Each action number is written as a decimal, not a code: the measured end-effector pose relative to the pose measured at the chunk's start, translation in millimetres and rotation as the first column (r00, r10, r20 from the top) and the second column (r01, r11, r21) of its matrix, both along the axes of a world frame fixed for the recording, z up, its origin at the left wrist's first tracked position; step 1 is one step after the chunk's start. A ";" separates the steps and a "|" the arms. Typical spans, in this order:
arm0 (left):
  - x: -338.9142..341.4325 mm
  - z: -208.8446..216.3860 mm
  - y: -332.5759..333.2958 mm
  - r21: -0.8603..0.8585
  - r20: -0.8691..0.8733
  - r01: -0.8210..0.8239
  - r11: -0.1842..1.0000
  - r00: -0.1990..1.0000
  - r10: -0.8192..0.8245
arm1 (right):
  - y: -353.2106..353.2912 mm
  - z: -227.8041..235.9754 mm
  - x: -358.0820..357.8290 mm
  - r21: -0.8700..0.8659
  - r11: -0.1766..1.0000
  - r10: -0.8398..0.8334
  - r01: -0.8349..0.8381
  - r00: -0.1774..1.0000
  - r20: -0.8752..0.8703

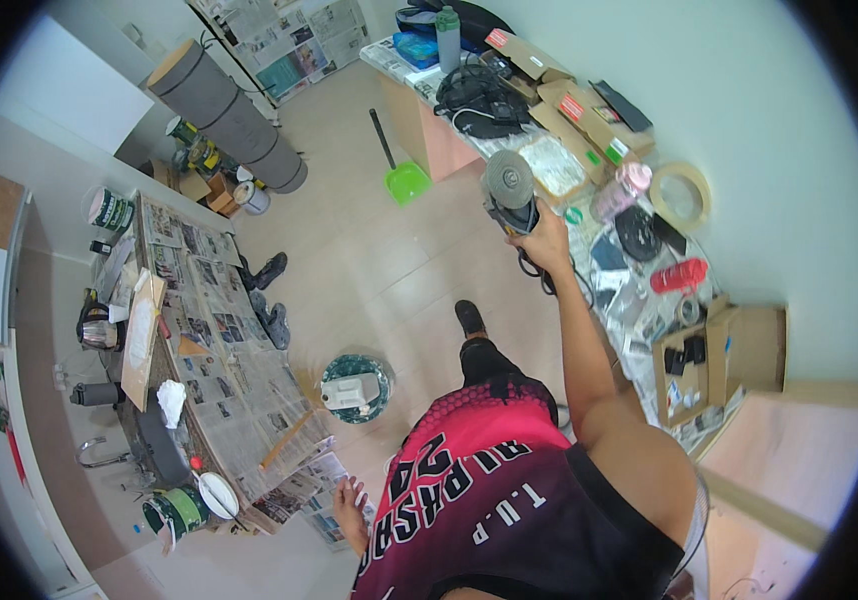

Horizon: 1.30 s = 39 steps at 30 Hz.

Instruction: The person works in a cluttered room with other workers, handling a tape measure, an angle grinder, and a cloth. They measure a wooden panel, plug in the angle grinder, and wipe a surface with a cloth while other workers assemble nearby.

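Observation:
An angle grinder [509,188] with a round grey disc is gripped in my right hand [547,242], my arm stretched forward beside the cluttered table [541,160]. Its black cord [539,275] hangs below that hand. Low by my side is my left hand [352,512], its fingers loosely apart and nothing in it. Closest to this hand is the newspaper covering [324,470] at the end of the left counter.
A bucket [357,388] with a whitish block on top stands on the tiled floor, as does a green dustpan [407,183]. Rolled grey mats [224,115] lean at the back left. An open cardboard box [749,345], tape roll [680,195] and red bottle [679,276] crowd the right.

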<state>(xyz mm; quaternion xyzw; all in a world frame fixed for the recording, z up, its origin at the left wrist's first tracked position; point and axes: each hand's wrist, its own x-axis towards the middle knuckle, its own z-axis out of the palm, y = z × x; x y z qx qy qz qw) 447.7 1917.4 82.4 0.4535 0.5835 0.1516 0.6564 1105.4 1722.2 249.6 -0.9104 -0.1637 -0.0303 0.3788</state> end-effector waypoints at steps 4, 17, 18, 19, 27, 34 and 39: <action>94.3 18.4 12.9 -0.090 0.099 0.078 0.993 0.993 -0.069 | 63.6 20.1 94.6 0.053 0.999 -0.003 0.001 0.999 0.047; 156.8 -51.1 5.9 -0.202 0.095 -0.370 0.907 0.914 0.395 | 276.1 -15.2 103.8 0.021 0.854 0.511 -0.521 0.830 -0.224; 166.4 -67.5 -3.6 -0.221 0.116 -0.400 0.890 0.895 0.431 | 289.5 -13.4 106.2 -0.007 0.829 0.544 -0.560 0.809 -0.222; 174.8 -73.3 -16.3 -0.299 0.029 -0.421 0.856 0.893 0.449 | 293.7 -14.7 104.8 -0.037 0.804 0.573 -0.594 0.788 -0.224; 250.2 -118.9 11.1 -0.062 0.129 -0.395 0.917 0.907 0.400 | 481.6 15.8 100.7 -0.254 0.596 0.744 -0.762 0.643 -0.184; 251.0 -66.3 99.7 -0.239 0.119 -0.745 0.623 0.615 0.780 | 716.4 77.6 30.9 -0.125 0.358 0.925 -0.925 0.370 -0.089; 252.6 -61.0 180.7 -0.118 0.126 -0.891 0.438 0.424 0.897 | 928.5 141.9 -53.6 -0.290 0.239 0.971 -0.927 0.221 0.091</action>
